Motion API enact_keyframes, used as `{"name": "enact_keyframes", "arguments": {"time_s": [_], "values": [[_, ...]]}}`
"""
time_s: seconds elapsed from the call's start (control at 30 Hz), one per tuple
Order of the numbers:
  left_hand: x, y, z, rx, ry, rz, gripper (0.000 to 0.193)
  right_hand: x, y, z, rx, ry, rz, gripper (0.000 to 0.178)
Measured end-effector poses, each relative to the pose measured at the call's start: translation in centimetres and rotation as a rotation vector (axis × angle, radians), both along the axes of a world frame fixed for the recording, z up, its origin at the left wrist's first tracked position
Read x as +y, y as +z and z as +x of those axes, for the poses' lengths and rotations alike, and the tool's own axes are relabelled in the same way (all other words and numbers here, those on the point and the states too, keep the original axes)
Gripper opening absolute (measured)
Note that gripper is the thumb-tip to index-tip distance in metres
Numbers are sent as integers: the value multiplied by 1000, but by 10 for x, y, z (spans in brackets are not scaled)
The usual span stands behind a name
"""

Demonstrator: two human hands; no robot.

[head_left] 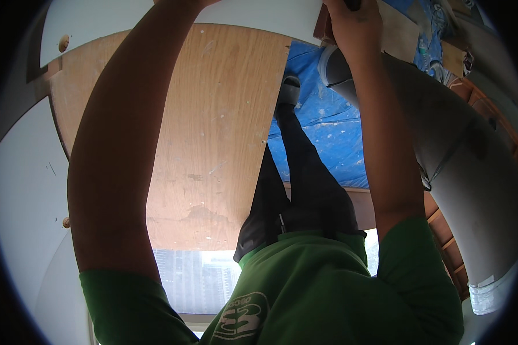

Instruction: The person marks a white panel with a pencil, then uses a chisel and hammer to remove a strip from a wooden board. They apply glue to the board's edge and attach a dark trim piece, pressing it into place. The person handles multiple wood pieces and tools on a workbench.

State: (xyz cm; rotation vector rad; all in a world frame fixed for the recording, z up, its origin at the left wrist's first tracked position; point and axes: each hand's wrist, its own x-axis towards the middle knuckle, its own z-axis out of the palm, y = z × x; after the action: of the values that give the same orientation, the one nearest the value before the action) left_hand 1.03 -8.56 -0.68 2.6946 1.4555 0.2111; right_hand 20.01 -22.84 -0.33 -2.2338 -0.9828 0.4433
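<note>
Both my arms reach up to the top edge of the head view. Only the heel of my left hand (203,2) shows, next to a white panel (259,16); its fingers lie outside the picture. My right hand (357,26) is curled at the top, right of the panel, around a dark thing (353,4) that is cut off and too little seen to name. Beside that hand is a reddish-brown edge of a block or box (324,27). A light wooden board (218,121) with scuffs and pale specks lies beyond my arms.
A speckled blue sheet (322,126) covers the floor by my sandalled foot (290,91). Large grey rolled material (460,155), bound with cord, stands at right beside brown slatted wood (443,230). White panels with round holes (26,172) are at left. Cluttered items (437,52) lie upper right.
</note>
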Motion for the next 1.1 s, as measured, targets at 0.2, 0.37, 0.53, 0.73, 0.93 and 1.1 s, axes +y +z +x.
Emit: {"name": "enact_keyframes", "arguments": {"time_s": [0.2,0.37,0.53,0.73,0.93,1.1], "values": [[1,-1,-1,-10,6,-11,106,-42,-3,-23,83,14,-39,63],[2,1,-1,-20,5,-16,105,-64,1,-40,123,37,1,57],[1,4,0,-31,7,-24,104,-69,3,-45,170,-13,-48,56],[2,9,0,-35,14,-57,104,-88,6,-59,229,38,-33,55],[5,0,-1,-32,16,-56,103,-114,10,-70,444,17,64,51],[5,-2,0,-42,17,-32,103,-69,2,-3,223,-81,71,55]]}}
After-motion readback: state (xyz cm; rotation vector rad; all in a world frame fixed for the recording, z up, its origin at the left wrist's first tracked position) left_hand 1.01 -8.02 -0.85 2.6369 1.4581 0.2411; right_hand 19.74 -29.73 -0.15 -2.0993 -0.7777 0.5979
